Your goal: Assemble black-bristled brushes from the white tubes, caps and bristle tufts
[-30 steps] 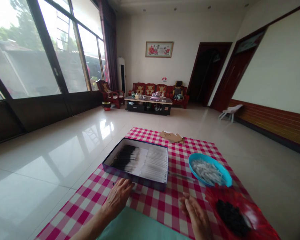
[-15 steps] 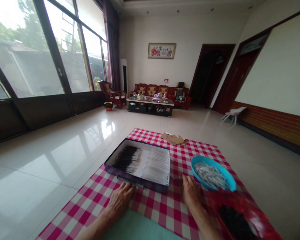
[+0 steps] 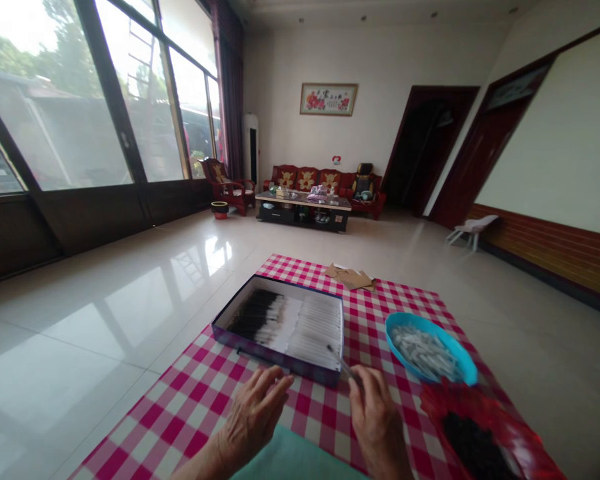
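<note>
A shallow dark-blue box (image 3: 275,361) holds a row of dark-ended white sticks (image 3: 260,317) on its left and a row of white tubes (image 3: 314,330) on its right. My right hand (image 3: 377,413) pinches a thin grey stick with a dark tip (image 3: 349,371), which reaches over the box's near right corner. Just short of the box's front side, my left hand (image 3: 257,408) is raised with its fingers loosely apart and nothing visible in them. A thin dark strip (image 3: 253,357) lies along that side, close to the left fingertips.
To the right stand a blue bowl (image 3: 391,343) of whitish tubes and a red bag (image 3: 437,407) with black pieces inside. Brown cardboard pieces (image 3: 353,278) lie on the far side of the checked tablecloth (image 3: 180,393). Pale green cloth (image 3: 295,457) shows at the near edge.
My right hand has come nearer and turned, bringing the dark-tipped stick up over the box corner. My left hand has lifted off the cloth and shifted right. The view has turned slightly.
</note>
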A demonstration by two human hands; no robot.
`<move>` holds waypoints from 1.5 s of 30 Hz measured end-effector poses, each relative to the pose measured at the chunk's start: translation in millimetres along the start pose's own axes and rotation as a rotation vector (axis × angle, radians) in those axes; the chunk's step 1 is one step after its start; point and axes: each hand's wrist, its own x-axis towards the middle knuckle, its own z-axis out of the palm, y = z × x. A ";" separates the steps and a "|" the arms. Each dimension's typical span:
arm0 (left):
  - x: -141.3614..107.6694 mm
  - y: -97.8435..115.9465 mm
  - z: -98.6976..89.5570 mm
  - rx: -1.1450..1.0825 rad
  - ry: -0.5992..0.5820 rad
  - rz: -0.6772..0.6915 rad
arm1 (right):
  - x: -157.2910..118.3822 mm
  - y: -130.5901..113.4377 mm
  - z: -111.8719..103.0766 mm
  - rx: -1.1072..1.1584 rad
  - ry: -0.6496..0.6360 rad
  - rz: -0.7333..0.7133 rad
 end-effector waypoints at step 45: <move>3.5 -40.8 22.0 0.222 0.122 -0.110 | -49.5 -49.3 68.5 0.390 -0.235 -0.105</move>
